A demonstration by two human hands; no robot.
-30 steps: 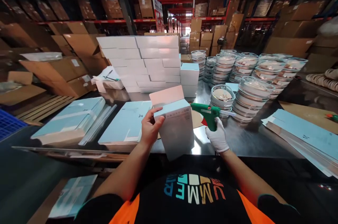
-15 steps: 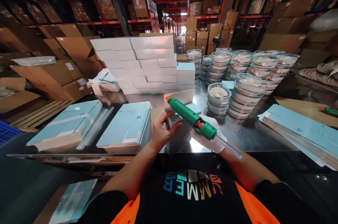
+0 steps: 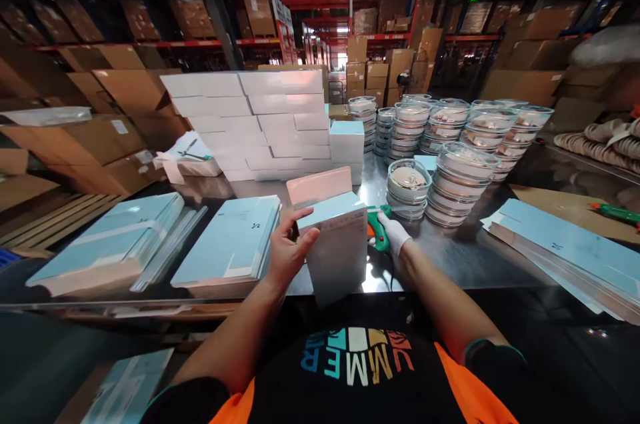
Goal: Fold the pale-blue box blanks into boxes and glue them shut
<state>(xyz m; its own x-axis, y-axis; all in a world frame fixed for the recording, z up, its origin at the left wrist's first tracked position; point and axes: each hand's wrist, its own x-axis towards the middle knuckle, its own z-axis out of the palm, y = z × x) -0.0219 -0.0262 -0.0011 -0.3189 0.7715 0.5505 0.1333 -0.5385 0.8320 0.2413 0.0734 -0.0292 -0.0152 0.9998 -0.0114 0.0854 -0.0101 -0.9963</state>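
My left hand [image 3: 289,252] grips a pale blue and white carton [image 3: 336,247], held upright at the steel table's near edge with its top flap [image 3: 320,185] open. My right hand [image 3: 394,233], in a white glove, is closed on a green glue gun [image 3: 376,229] just right of the carton, which hides most of the gun. Directly behind the gun stands a short stack of clear round lidded containers [image 3: 409,185].
Flat blue carton blanks lie in piles at left [image 3: 226,242], far left [image 3: 107,234] and right [image 3: 565,247]. A wall of white boxes [image 3: 250,121] stands behind. Several stacks of round containers [image 3: 465,144] fill the back right. Another green glue gun [image 3: 614,212] lies at far right.
The glue gun, raised over the carton half a second ago, has come down to the right behind it. The carton, tipped low then, stands upright again in my left hand.
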